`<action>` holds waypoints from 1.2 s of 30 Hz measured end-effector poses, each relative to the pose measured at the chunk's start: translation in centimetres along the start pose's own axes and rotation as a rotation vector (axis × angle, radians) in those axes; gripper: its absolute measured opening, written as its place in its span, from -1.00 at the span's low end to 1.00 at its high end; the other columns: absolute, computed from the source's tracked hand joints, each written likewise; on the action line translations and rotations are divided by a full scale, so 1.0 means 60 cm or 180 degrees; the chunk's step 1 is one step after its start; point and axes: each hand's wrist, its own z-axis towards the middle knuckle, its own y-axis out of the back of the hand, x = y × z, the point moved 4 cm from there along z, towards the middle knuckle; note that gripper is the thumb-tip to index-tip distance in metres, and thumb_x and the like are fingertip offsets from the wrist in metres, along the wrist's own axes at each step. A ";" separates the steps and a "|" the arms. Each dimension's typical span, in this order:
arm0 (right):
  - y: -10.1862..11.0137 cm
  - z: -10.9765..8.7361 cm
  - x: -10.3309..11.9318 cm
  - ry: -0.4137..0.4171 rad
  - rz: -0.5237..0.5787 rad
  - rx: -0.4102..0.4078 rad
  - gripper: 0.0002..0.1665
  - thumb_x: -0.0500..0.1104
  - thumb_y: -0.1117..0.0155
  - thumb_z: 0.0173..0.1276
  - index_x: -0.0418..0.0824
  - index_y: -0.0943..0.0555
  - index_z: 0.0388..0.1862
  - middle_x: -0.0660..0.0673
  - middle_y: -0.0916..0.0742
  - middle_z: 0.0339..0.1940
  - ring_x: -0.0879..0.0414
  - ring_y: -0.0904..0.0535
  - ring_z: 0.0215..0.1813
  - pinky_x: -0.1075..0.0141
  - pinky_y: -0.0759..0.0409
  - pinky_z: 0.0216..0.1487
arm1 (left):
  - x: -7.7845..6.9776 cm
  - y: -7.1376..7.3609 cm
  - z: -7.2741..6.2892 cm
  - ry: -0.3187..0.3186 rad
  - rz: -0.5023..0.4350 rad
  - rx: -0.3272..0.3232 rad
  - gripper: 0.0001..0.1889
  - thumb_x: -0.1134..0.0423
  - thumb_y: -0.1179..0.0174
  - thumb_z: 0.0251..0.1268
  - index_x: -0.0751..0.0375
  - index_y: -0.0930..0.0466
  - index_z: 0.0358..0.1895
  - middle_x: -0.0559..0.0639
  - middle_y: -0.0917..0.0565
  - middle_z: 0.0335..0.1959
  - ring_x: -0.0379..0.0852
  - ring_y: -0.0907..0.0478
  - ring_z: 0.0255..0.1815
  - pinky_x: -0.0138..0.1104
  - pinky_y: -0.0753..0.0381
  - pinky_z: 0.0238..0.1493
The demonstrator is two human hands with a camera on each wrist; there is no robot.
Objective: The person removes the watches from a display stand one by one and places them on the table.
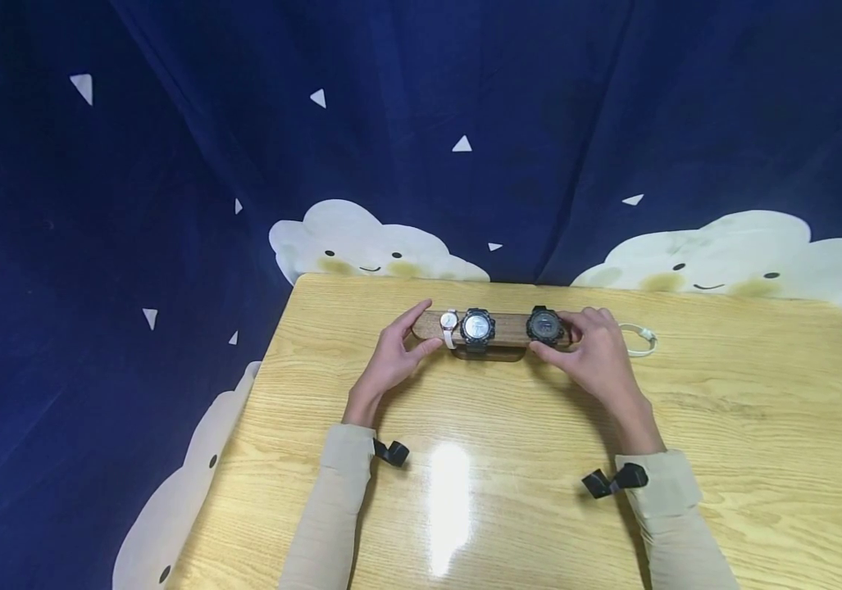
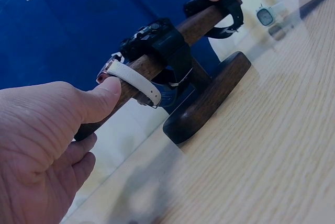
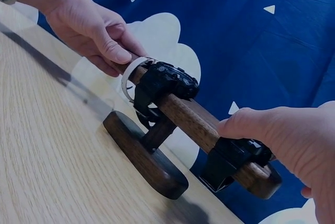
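Observation:
A dark wooden watch stand point(image 1: 512, 329) stands on the table, its bar set on a post above a rounded base point(image 3: 149, 156). My left hand point(image 1: 391, 352) grips the bar's left end, its thumb against the white-strapped watch point(image 2: 133, 80). Beside that watch, a black watch with a silvery dial point(image 1: 476, 328) is looped round the bar. Near the other end, a second black watch point(image 1: 544, 325) also encircles the bar, and my right hand point(image 1: 598, 352) pinches it with thumb and fingers. The right fingers are partly hidden behind it in the right wrist view.
A watch with a pale strap point(image 1: 640, 339) lies on the table to the right of my right hand. The wooden table point(image 1: 539, 508) ends at a dark blue curtain point(image 1: 406, 123) printed with white clouds. Black straps point(image 1: 393, 453) hang at both cuffs.

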 end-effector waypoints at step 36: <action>0.011 0.000 -0.011 0.0059 -0.0008 -0.0014 -0.34 0.00 -0.76 0.00 -0.42 -0.73 -0.07 -0.23 -0.56 -0.46 0.00 -0.28 -0.28 0.23 -0.18 -0.25 | 0.003 0.001 0.000 0.0042 0.0063 0.0007 -0.21 0.24 -0.40 0.38 0.16 -0.26 0.62 0.08 -0.34 0.60 0.04 -0.25 0.62 -0.14 -0.19 0.65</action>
